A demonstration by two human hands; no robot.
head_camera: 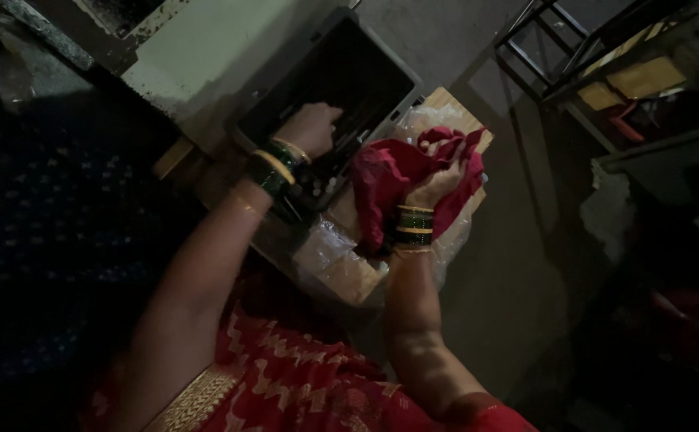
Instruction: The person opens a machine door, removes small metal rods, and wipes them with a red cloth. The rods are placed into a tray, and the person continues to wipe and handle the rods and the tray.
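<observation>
My left hand [309, 128] rests palm down on the keyboard of an open dark laptop [365, 72], fingers together and holding nothing. My right hand [437, 182] grips a bunched red cloth [389, 176] just to the right of the laptop, above a wooden board [445, 104] wrapped in clear plastic [325, 248]. Both wrists wear green and gold bangles. The laptop's screen is dark and its lid tilts away from me.
A dark metal rack [557, 48] with shelves stands at the upper right, with yellowish items on it. A pale wall surface [197, 56] lies behind the laptop. Grey floor [517, 280] spreads to the right. My red patterned garment [285, 376] fills the bottom.
</observation>
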